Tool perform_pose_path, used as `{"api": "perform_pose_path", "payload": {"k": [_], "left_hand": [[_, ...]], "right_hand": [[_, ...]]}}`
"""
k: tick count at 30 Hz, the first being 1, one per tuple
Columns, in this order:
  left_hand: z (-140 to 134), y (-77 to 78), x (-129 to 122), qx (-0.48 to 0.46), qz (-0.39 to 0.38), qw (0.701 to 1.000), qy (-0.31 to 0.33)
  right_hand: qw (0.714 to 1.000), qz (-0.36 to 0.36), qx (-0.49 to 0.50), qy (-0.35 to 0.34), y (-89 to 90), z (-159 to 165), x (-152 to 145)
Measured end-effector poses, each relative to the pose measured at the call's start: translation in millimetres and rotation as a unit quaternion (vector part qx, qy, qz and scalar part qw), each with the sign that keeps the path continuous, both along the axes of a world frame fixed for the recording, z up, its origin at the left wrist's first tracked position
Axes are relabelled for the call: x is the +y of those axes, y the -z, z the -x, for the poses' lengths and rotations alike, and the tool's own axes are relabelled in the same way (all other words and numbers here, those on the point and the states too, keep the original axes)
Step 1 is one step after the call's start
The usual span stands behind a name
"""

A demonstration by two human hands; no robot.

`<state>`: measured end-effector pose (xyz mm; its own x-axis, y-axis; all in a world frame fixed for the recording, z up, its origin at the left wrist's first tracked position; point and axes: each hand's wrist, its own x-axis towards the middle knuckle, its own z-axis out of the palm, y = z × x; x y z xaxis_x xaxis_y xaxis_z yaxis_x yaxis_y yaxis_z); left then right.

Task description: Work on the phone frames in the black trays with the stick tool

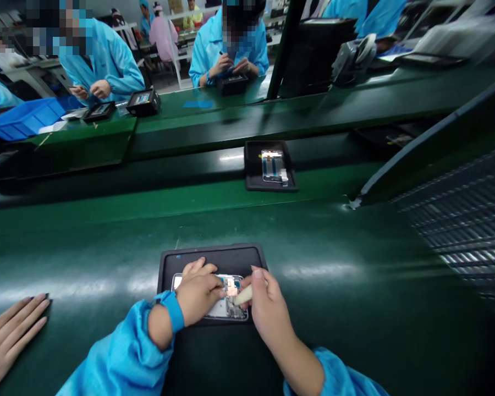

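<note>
An opened phone [217, 311] with its circuit board exposed lies flat in a black tray [247, 256] on the green bench. Across its left and middle part rests my left hand [200, 294], fingers bent over it and holding it against the tray. Thumb and forefinger of that hand reach the board's edge; the palm hides much of the phone. My right hand [268, 302] is closed around a cream-coloured, pen-like tool [245, 295]. The tool's narrow end points down at the board near the phone's right end, and I cannot tell whether it touches.
Another person's hand [14, 341] lies flat on the bench at left. Beyond, a black tray [291, 184] holds a phone part [274, 168]. Across the line, people in blue coats work beside a blue bin [28, 118]. A metal-grid rack [457, 220] borders the right side.
</note>
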<state>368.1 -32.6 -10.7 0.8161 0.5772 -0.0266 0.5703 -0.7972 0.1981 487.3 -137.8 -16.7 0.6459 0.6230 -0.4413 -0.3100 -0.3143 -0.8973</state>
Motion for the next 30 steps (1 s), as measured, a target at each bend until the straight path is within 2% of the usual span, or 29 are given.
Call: {"api": "perform_pose_path", "payload": {"k": [4,7,14,20,26,30], "left_hand": [[10.7,6.4,3.4,-0.054,-0.017,0.998,0.035],[14.3,8.7,4.6,-0.061,-0.034,0.996,0.048],[3.9,8.6,-0.2,-0.036,-0.073,0.996,0.027],[2.0,16.0,-4.0,-0.080,-0.076,0.994,-0.022],[8.4,20.6,-7.0,-0.092,-0.135,0.986,0.031],[9.2,21.5,-11.2,-0.101,-0.153,0.982,0.034]], "right_hand": [[1.000,0.007,0.003,-0.003,2.5,-0.9,0.8],[1.000,0.008,0.004,-0.011,2.8,-1.1,1.1],[1.000,0.002,-0.004,-0.024,-0.9,-1.2,1.6],[0.999,0.011,-0.010,-0.035,-4.0,-1.2,3.6],[0.999,-0.025,-0.044,-0.008,-0.9,-1.5,9.1],[0.994,-0.046,-0.104,0.004,8.3,-0.5,11.6]]}}
